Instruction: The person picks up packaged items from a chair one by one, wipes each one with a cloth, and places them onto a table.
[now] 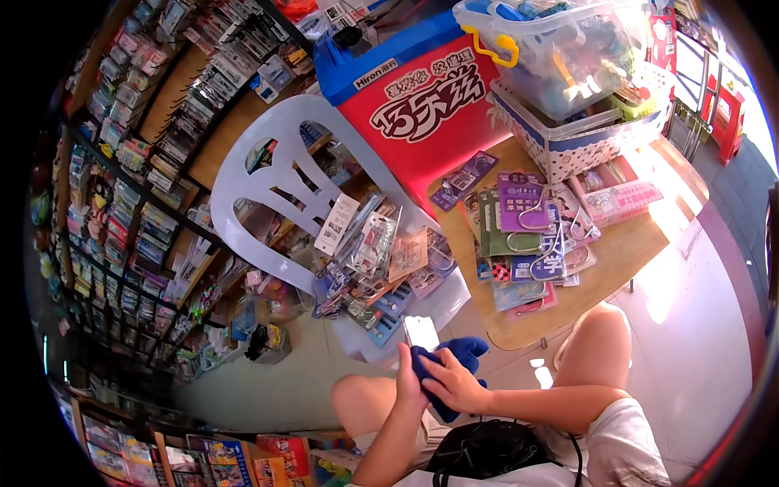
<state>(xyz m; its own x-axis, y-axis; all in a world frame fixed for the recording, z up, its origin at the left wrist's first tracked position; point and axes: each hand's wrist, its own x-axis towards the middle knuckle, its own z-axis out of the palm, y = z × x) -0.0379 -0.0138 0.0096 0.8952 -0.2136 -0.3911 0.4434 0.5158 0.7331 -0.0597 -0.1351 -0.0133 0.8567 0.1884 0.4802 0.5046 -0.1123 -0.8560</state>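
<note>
Low over my lap, my left hand [411, 381] is closed round a dark blue cloth [464, 351] and the lower end of a small, bright white rectangular item [421, 333]. Glare hides what that item is. My right hand [457, 385] presses the cloth against it from the other side, fingers bent over the fabric. Just beyond, carded and bagged packets [373, 252] are heaped on the seat of a white plastic chair [243, 191]. To the right, purple, green and blue hook-topped packets [523, 203] are piled on a wooden table [649, 215].
A red box with a blue rim [406, 122] stands behind the table. A clear bin with yellow handles [560, 65] rests on a patterned basket [552, 154]. Racks of hanging goods [122, 195] line the left. A black bag [491, 450] lies on my lap.
</note>
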